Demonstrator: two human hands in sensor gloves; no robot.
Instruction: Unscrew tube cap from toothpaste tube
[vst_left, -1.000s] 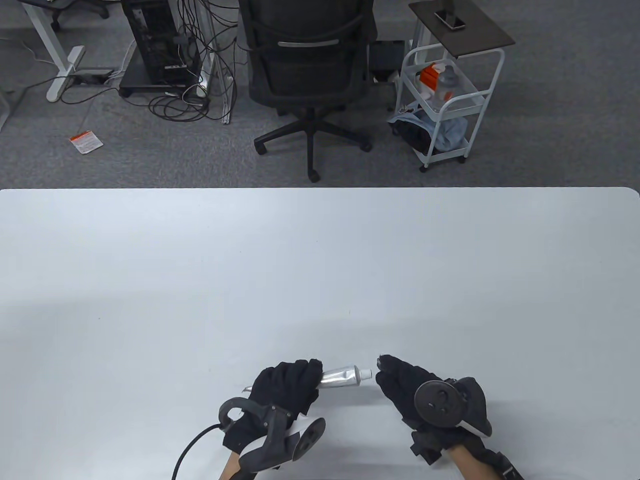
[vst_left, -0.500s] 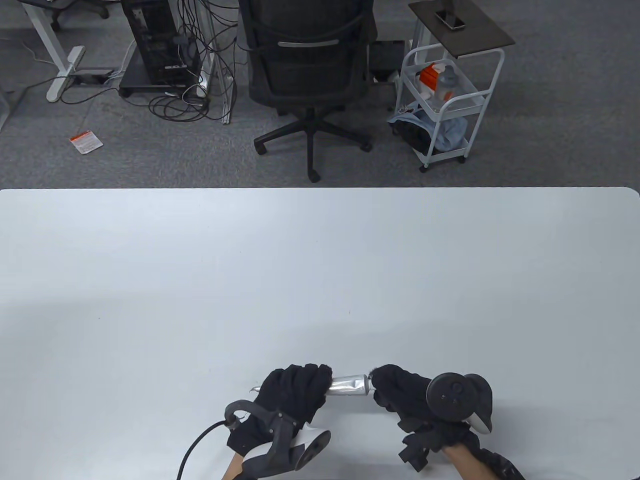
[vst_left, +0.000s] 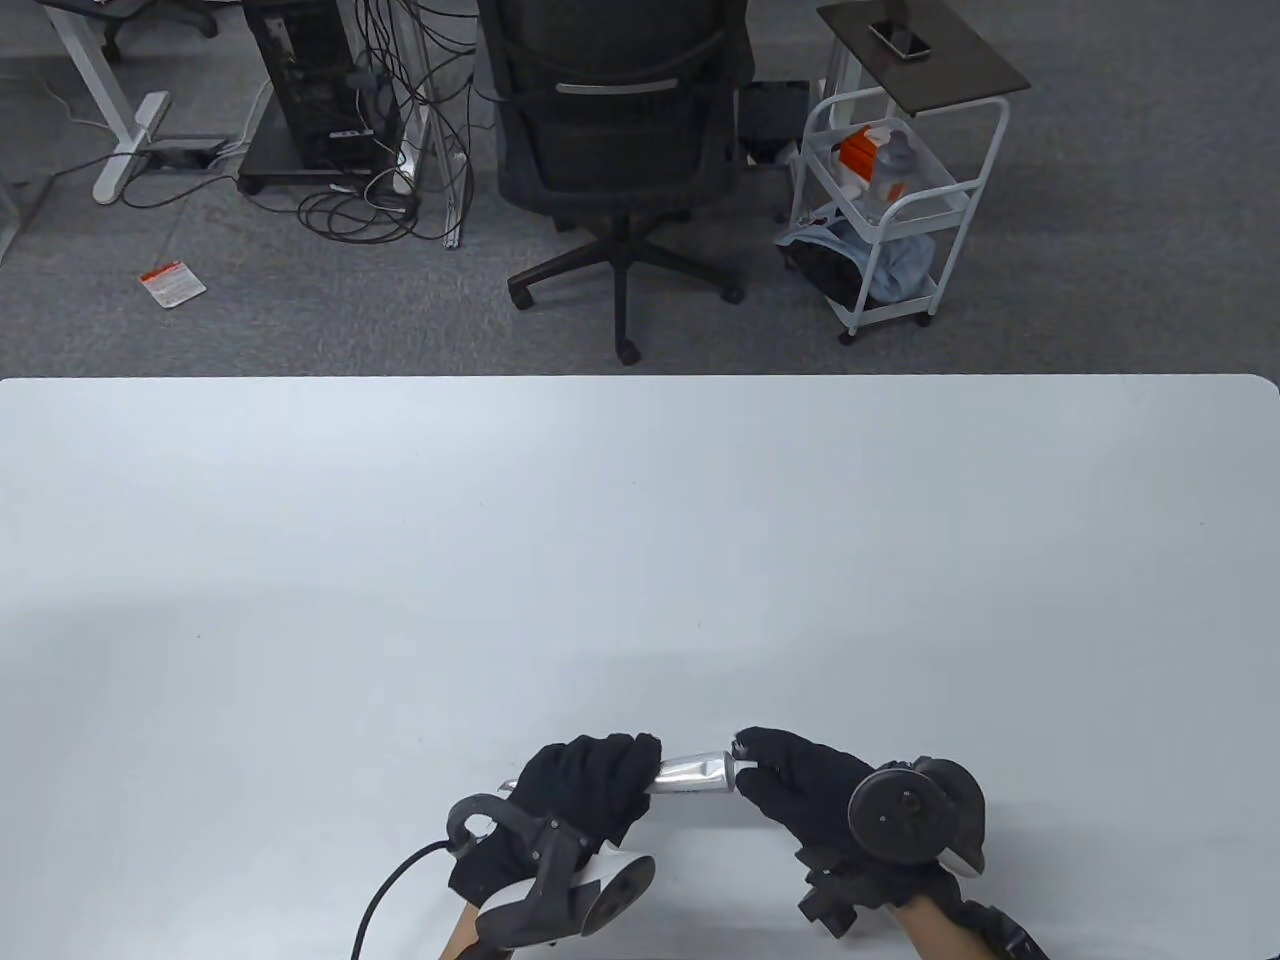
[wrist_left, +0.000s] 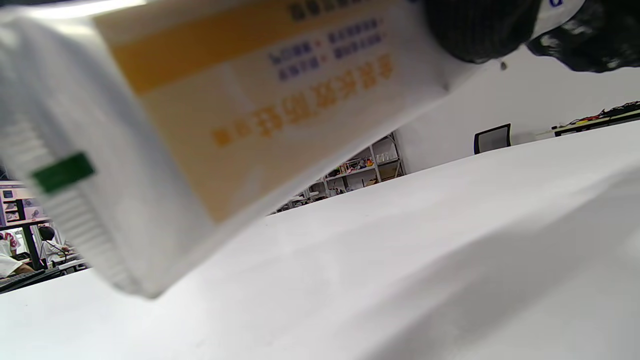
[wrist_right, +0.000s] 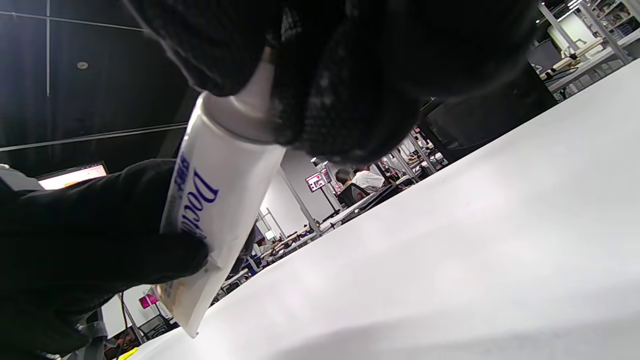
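Note:
A toothpaste tube (vst_left: 690, 770) is held level above the table (vst_left: 640, 520) near its front edge. My left hand (vst_left: 590, 775) grips the tube's body; the crimped tail sticks out to the left. My right hand (vst_left: 790, 775) pinches the white cap (vst_left: 741, 752) at the tube's right end, and its fingers hide most of the cap. In the right wrist view the tube (wrist_right: 215, 200) is white with blue lettering, and my fingers (wrist_right: 340, 100) wrap its cap end. In the left wrist view the tube (wrist_left: 200, 115) fills the frame, blurred, with orange print.
A black office chair (vst_left: 615, 130) stands behind the table's far edge. A white trolley (vst_left: 890, 200) with items is at the back right. A computer tower and cables (vst_left: 330, 90) are at the back left.
My right hand moved left from beside the cap and closed its fingers on it. Both hands with the tube shifted slightly toward the front edge. The right wrist has rolled a little since then.

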